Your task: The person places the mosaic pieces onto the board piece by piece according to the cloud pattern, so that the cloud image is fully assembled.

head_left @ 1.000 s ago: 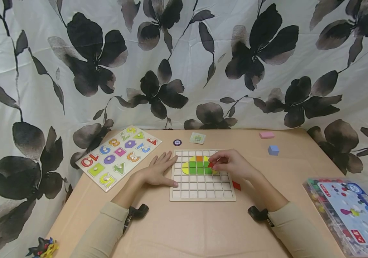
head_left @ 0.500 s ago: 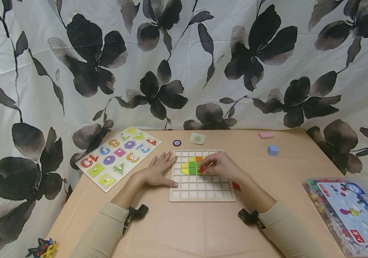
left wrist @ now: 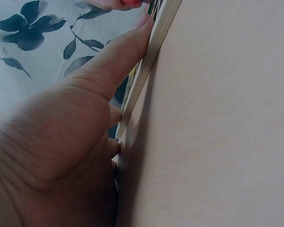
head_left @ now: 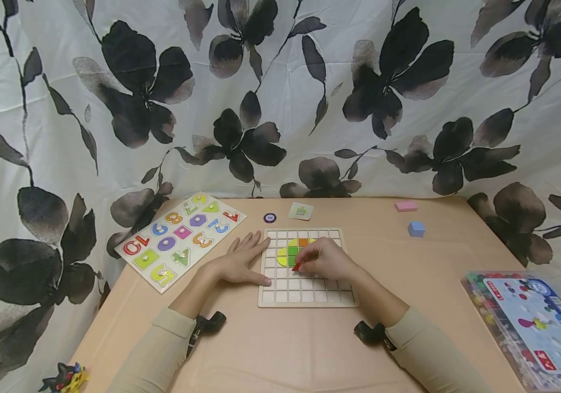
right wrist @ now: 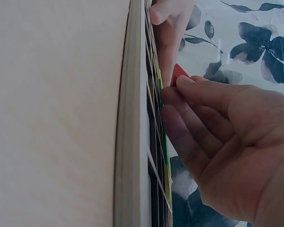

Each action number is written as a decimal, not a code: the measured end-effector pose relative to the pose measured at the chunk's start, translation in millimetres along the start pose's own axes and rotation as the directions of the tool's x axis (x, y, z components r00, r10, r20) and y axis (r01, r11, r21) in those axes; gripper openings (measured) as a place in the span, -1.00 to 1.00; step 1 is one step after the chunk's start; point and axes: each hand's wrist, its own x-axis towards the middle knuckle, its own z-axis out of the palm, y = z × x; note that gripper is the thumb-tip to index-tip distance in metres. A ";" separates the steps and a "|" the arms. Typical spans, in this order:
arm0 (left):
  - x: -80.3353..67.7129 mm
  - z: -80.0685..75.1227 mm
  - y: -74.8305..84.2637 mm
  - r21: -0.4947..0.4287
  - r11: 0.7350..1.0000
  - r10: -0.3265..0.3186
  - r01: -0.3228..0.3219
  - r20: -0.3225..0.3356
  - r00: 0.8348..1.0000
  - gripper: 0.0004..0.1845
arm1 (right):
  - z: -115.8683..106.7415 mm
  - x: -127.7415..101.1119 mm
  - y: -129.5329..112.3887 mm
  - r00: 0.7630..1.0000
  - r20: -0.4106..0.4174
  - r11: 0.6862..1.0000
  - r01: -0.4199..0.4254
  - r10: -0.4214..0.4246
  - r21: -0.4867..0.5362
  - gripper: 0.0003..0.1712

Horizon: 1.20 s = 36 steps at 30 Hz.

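A wooden grid board (head_left: pixel 310 297) lies on the table between the two hands. Green square tiles (head_left: pixel 292 251), yellow curved tiles (head_left: pixel 281 257) and an orange tile (head_left: pixel 303 242) fill some of its upper cells. My right hand (head_left: pixel 328 260) is over the board and pinches a small red triangular tile (right wrist: pixel 179 74) between thumb and index finger, close above the cells under the green tiles. That hand covers the right part of the pattern. With fingers spread, my left hand (head_left: pixel 236 264) rests at the board's left side, its thumb (left wrist: pixel 132 42) against the frame.
A number-and-shape puzzle board (head_left: pixel 180 240) lies at the left, behind the left hand. A dark round disc (head_left: pixel 270 218) and a small card (head_left: pixel 301 211) are beyond the grid. Farther right are a pink block (head_left: pixel 405 206), a blue block (head_left: pixel 416 229) and a plastic case (head_left: pixel 531 327). Toy figures (head_left: pixel 66 377) stand front left.
My right hand has moved left and slightly nearer with the red tile, across the board. Its forearm now hides another red piece seen earlier at the board's right edge. The left hand stays put.
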 end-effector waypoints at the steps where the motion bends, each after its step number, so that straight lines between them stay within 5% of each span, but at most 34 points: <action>1: 0.0 0.3 -0.4 0.001 1.000 0.001 -0.001 0.000 1.000 0.29 | 0.6 -0.1 0.0 1.000 0.000 1.000 -0.005 0.005 0.002 -0.90; 36: -0.8 -0.3 0.6 -0.006 1.000 0.003 -0.003 -0.005 1.000 0.27 | 7.2 -4.2 -3.0 0.996 0.077 0.981 0.064 -0.050 -0.186 -0.74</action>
